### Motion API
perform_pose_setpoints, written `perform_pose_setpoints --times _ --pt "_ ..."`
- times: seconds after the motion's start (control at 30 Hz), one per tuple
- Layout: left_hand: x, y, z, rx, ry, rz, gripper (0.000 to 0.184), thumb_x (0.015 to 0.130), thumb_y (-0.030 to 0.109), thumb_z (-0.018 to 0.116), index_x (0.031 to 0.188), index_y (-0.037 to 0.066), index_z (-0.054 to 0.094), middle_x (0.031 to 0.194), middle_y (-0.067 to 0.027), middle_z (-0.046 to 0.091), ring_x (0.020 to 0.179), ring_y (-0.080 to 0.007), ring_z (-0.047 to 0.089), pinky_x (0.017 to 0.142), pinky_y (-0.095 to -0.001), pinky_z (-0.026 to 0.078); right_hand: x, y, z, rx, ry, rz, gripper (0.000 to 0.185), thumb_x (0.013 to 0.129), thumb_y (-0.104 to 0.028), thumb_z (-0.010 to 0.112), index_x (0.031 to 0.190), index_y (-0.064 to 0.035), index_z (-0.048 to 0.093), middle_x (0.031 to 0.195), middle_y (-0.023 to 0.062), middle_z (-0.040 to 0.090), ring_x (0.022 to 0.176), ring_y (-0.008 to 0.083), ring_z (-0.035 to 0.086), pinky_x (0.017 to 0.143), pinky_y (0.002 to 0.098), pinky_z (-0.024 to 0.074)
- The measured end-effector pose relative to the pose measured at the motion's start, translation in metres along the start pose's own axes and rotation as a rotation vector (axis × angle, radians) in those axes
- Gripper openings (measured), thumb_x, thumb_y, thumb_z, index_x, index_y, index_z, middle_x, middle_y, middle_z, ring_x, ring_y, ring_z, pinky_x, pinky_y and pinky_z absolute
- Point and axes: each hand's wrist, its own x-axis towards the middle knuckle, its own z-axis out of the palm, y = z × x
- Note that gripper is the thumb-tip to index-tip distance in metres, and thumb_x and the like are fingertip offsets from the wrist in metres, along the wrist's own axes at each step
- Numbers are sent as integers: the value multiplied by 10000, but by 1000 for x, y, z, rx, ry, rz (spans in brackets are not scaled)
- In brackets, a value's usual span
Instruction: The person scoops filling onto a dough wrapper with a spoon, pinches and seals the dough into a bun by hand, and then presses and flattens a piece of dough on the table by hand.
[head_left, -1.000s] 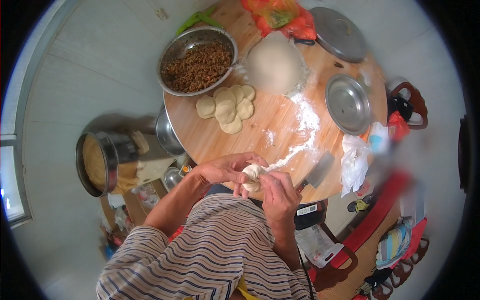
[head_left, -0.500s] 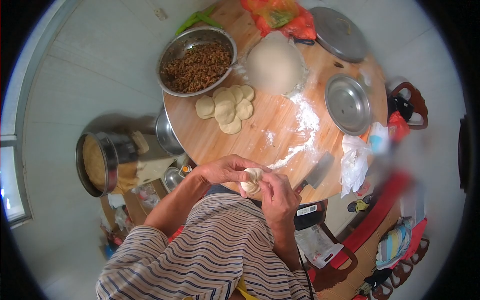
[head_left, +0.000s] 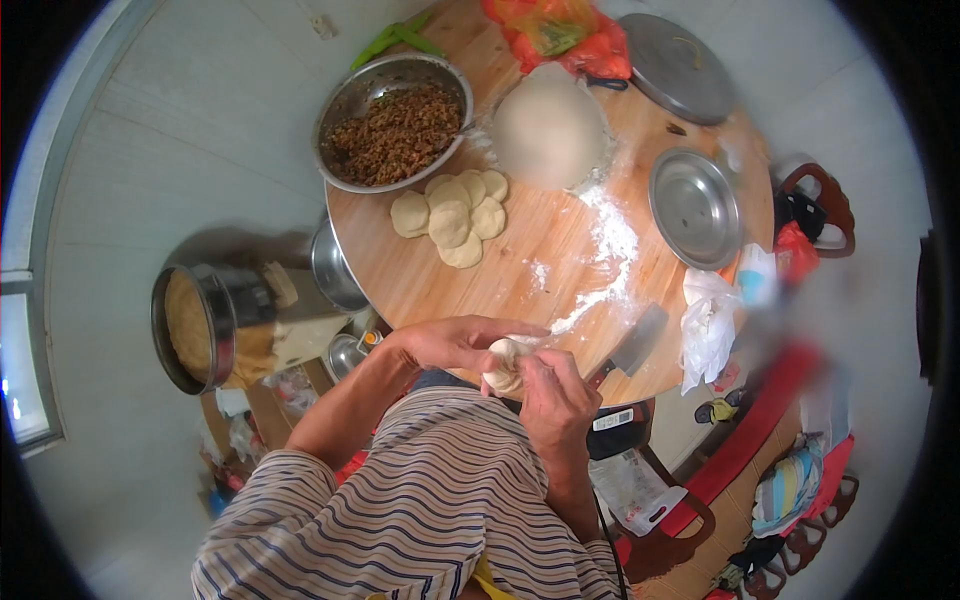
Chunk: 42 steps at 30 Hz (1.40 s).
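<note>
A pleated dough bun point(head_left: 503, 368) sits between my two hands, just past the table's near edge. My left hand point(head_left: 455, 343) cups it from the left, its fingers stretched along the far side. From the right, the fingers of my right hand point(head_left: 556, 392) pinch the gathered dough at the top. Whatever is inside the bun is hidden. Beyond my hands lie several overlapping flat dough wrappers point(head_left: 450, 222), beside a steel bowl point(head_left: 322, 150) of brown minced filling point(head_left: 395, 135).
On the round wooden table point(head_left: 400, 290) are a big pale dough mass point(head_left: 550, 130), scattered flour point(head_left: 612, 245), a cleaver point(head_left: 637, 342) near my right hand, a steel dish point(head_left: 695, 210), a metal lid point(head_left: 677, 68) and plastic bags point(head_left: 708, 330). A steamer pot point(head_left: 195, 330) stands at the left.
My left fingers have straightened a little over the bun. My right fingers have shifted slightly on the pleats. Everything else stays where it was.
</note>
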Motion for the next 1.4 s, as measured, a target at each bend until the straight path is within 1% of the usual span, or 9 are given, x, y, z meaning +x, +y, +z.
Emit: perform_pose_setpoints --times 0.13,0.27,0.47,0.67,0.97,1.07,1.13,1.27,1.4 --pt "-1 -3 19 27 138 182 974 854 448 849 1605 49 374 1227 -61 645 1006 -164 642 790 -259 558 3 0 -2 28 29 31 105 868 25 726 954 -36 719 895 70 661 782 261 715 627 379 561" --pt "-8 -7 4 -65 83 61 952 863 455 837 1598 47 389 1209 -76 655 1002 -173 656 786 -285 585 5 -3 -5 37 1 41 98 881 13 731 962 -41 721 893 71 662 794 266 716 635 383 564" --pt "-8 -8 1 -42 28 49 937 881 459 809 1598 35 381 1345 -141 646 1132 -247 679 873 -380 631 2 -6 1 112 43 92 136 882 -9 753 1011 -50 737 893 62 666 801 263 721 645 381 568" --pt "-7 -6 1 7 5 83 842 902 462 781 1539 6 472 1484 -185 571 1202 -302 664 889 -425 634 -1 -1 -2 17 -1 -51 312 818 -4 778 1125 -56 761 960 49 666 804 200 736 623 328 588" --pt "-6 -6 -6 58 -25 -52 834 895 533 763 1496 1 535 1426 -156 611 1194 -259 638 937 -438 602 -2 -2 -6 18 -17 -67 171 820 -2 769 983 -45 740 938 45 652 745 210 721 597 328 578" --pt "-5 -9 -5 164 -57 -33 894 923 555 725 1566 6 437 1412 -157 618 1241 -253 602 983 -430 561 0 -5 -6 14 -10 -30 161 803 46 745 928 -55 731 906 51 648 744 252 720 596 379 564" --pt "-7 -7 6 9 17 64 898 954 568 679 1585 5 378 1301 -144 659 1224 -221 595 968 -391 541 2 -5 -6 34 -19 -22 160 804 46 743 925 -58 732 909 52 650 740 251 717 590 379 558" --pt "-8 -5 8 -142 55 -13 815 984 557 643 1539 12 395 1162 -113 671 1088 -195 643 881 -350 560 5 -4 -10 42 -21 -19 177 805 39 745 950 -63 729 912 56 655 740 251 717 586 377 555" --pt "-6 -13 -2 -150 50 -4 643 1007 513 633 1382 -1 537 1044 -81 672 855 -166 682 668 -276 575 5 -2 -8 111 -61 23 214 825 22 758 1011 -80 726 908 57 655 763 251 714 604 379 557"
